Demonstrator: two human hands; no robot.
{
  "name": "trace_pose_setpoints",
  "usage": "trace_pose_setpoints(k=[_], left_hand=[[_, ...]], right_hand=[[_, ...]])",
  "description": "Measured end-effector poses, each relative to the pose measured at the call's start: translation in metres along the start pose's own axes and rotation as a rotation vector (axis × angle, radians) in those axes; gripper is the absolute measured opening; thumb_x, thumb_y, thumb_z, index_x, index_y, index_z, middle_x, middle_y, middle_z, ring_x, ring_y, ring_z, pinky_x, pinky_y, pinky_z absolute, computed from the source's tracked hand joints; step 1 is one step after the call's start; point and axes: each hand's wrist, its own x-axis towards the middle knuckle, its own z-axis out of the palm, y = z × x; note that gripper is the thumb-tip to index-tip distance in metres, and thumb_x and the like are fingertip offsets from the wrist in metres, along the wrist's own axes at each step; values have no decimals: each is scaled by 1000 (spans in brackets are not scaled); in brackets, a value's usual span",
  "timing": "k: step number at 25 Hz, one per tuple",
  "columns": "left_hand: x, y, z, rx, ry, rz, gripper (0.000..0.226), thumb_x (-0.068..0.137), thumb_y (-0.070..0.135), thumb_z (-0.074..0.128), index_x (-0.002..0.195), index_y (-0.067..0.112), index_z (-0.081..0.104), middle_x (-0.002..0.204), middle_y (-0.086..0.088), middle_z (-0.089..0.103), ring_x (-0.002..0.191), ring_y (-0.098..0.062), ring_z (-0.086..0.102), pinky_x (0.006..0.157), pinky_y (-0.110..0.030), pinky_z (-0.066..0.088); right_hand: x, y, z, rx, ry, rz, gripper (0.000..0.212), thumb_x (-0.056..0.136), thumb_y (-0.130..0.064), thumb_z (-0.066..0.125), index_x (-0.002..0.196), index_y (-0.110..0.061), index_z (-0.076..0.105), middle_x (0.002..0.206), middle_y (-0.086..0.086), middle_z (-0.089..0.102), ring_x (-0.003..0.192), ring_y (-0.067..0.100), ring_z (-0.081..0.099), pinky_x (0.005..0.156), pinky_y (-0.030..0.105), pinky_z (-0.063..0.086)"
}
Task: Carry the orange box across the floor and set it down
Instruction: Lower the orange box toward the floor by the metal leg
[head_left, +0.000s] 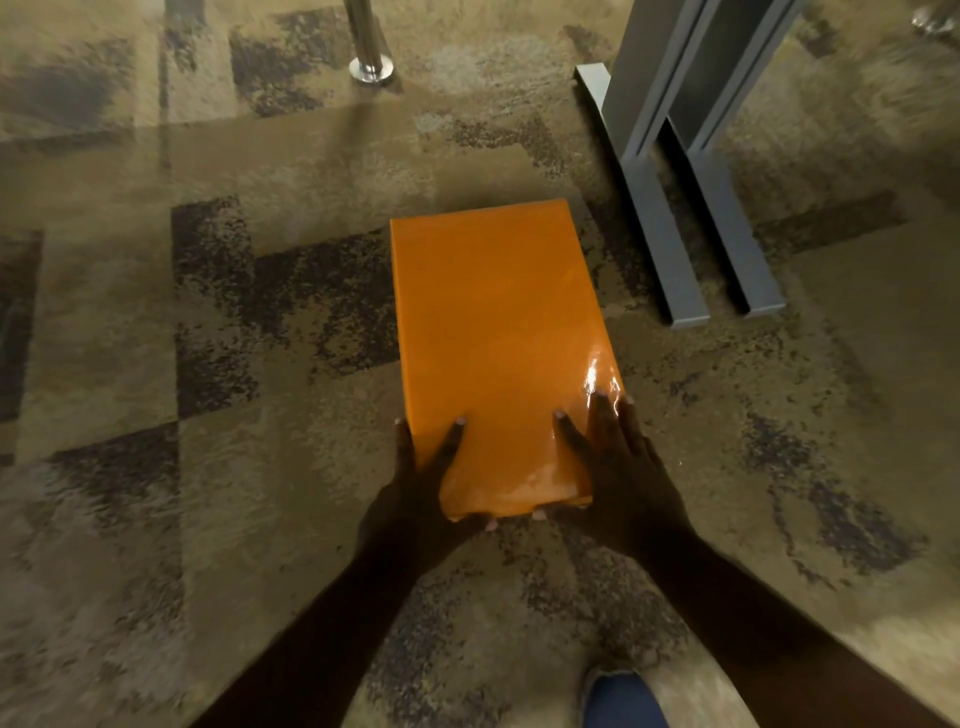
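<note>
The orange box is a long glossy rectangle, wrapped in shiny film, stretching away from me over the patterned carpet in the middle of the head view. My left hand grips its near left corner, thumb on top and fingers under the near end. My right hand holds the near right corner, fingers spread flat over the top and side. Whether the far end touches the carpet I cannot tell.
Grey metal furniture feet stand on the carpet just right of the box's far end. A chrome pole with a round base stands at the far centre. A blue-clad knee shows at the bottom. Beige and brown carpet spreads left.
</note>
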Motion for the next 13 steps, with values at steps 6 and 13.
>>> trace_pose_setpoints(k=[6,13], left_hand=[[3,1,1,-33,6,55,118,69,63,76,151,44,-7,164,-13,-24,145,-44,29,103,-55,49],[1,4,-3,-52,-3,16,124,65,75,70,149,50,-18,163,-7,-30,145,-42,32,101,-54,51]], right_hand=[[0,0,0,35,-3,-9,111,63,-97,26,148,-37,-13,162,15,-18,146,48,-15,112,67,23],[1,0,-6,89,-5,4,110,63,-97,30,147,-42,-15,163,12,-17,148,44,-13,114,68,21]])
